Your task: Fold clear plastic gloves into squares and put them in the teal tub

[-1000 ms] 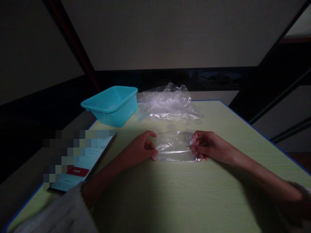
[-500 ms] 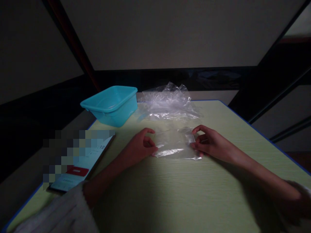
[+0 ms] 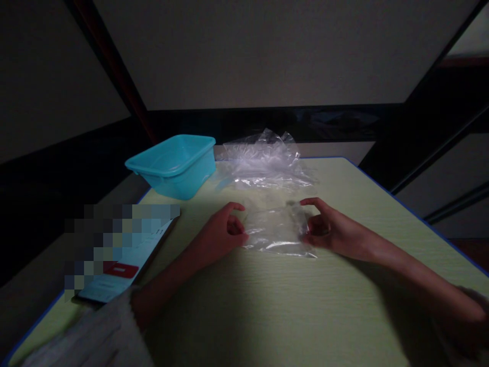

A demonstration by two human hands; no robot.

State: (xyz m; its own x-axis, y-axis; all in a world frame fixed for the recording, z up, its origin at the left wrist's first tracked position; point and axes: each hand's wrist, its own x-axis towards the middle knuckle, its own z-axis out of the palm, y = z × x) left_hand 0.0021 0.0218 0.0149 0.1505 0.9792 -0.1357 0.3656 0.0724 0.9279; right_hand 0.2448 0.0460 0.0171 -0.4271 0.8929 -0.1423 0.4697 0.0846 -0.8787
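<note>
A clear plastic bag lies nearly flat just above or on the table, its front edge shiny and creased. At its left edge, my left hand pinches the film between thumb and curled fingers, with the index finger reaching over the far part. Across from it, my right hand grips the right edge near the front corner; its index finger is stretched along the back corner. Behind the bag sits a crumpled heap of clear plastic bags, apart from both hands.
A turquoise plastic basket stands at the back left of the pale wooden table, which has a blue edge. Left of my forearm lies a phone or tablet with a lit, partly pixelated screen. A light panel rises behind the table.
The bag's front edge has shifted slightly toward me and looks smoother. My right hand's fingers have changed their hold a little, the index straighter. My left hand has barely moved.
</note>
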